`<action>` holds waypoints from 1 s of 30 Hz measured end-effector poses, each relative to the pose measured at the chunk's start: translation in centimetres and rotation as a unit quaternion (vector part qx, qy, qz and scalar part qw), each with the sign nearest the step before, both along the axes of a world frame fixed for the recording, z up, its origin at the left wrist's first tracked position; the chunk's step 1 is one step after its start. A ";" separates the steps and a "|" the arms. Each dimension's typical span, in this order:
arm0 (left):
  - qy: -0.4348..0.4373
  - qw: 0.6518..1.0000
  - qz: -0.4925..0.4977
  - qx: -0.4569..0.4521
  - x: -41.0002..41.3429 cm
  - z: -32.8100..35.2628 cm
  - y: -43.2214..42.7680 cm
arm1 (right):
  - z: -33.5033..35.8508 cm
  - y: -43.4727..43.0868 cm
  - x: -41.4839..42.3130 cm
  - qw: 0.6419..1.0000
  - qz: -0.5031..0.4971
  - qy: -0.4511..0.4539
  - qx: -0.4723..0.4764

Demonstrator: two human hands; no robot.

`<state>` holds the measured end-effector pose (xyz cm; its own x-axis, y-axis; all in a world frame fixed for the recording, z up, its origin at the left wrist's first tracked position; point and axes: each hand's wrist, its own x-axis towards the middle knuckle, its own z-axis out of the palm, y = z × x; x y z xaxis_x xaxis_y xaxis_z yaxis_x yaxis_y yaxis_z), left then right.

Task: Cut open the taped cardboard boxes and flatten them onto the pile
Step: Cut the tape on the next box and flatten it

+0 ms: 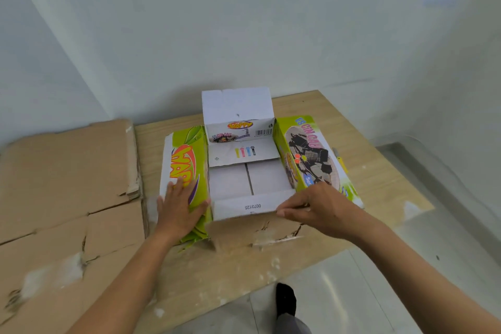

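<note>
On tan wooden worktop (366,127), centre: opened green-and-white printed cardboard box (244,179), flaps spread left, right, behind and before. Left of it: flattened brown corrugated cardboard pile (67,184). Just right of its right flap: yellow utility knife (341,161). On left flap: left hand (176,209). Pinching near flap's right end: right hand (320,206).

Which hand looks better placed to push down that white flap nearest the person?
Probably the right hand: its fingertips pinch the near white flap at its right end. The left hand lies flat on the green side flap, pressing it down.
</note>
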<state>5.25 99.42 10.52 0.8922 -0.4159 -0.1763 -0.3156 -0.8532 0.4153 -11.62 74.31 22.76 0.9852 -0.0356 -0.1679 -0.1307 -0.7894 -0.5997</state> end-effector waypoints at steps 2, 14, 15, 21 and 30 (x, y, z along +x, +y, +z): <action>0.008 1.000 0.024 0.011 -0.1 0.0 0.4 | -0.3 0.3 -1.0 0.996 0.008 0.085 0.026; 0.062 0.959 0.184 -0.209 -0.6 1.6 2.4 | -9.7 1.0 -1.0 0.971 0.060 0.131 -0.193; 0.066 0.951 0.208 -0.218 -0.4 2.0 2.6 | -10.1 1.0 -1.1 0.972 0.058 0.105 -0.204; 0.108 0.912 0.214 -0.333 1.2 4.4 3.4 | -11.1 0.8 -0.4 0.976 0.039 -0.016 -0.214; 0.107 0.928 0.090 -0.346 -0.2 8.2 -0.9 | -10.4 -0.3 1.6 0.972 0.068 0.019 -0.223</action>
<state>5.03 98.47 18.72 0.9331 -0.3442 -0.1041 -0.0410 -0.3896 0.9201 -10.06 73.99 12.35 0.9793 0.0174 -0.2017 -0.0219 -0.9814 -0.1908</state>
